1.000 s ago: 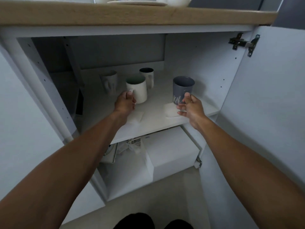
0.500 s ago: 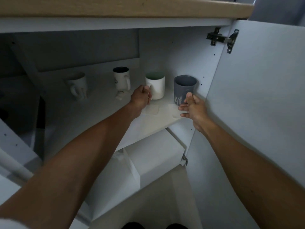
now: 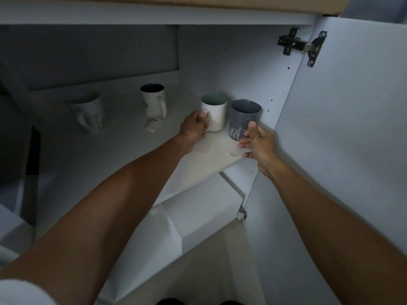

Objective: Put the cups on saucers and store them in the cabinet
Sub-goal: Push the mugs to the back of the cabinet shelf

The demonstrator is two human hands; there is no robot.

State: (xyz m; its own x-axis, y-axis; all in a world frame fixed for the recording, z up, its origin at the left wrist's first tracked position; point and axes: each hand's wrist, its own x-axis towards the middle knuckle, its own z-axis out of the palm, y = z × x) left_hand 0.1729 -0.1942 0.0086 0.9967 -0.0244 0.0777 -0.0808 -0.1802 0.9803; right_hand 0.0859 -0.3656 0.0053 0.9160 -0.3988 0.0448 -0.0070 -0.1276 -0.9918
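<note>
Cabinet shelf [image 3: 123, 155] bears a white mug [image 3: 88, 108] and dark-lined mug [image 3: 154, 100]; door [image 3: 352, 133] open rightward

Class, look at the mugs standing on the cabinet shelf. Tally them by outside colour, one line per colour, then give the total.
White mugs: 3 (white mug with green inside, white mug with dark inside, far-left white mug)
Grey mugs: 1 (grey mug)
Total: 4

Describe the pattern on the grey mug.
Pale leafy sprigs low on the grey mug, shown best in the head view.
</note>
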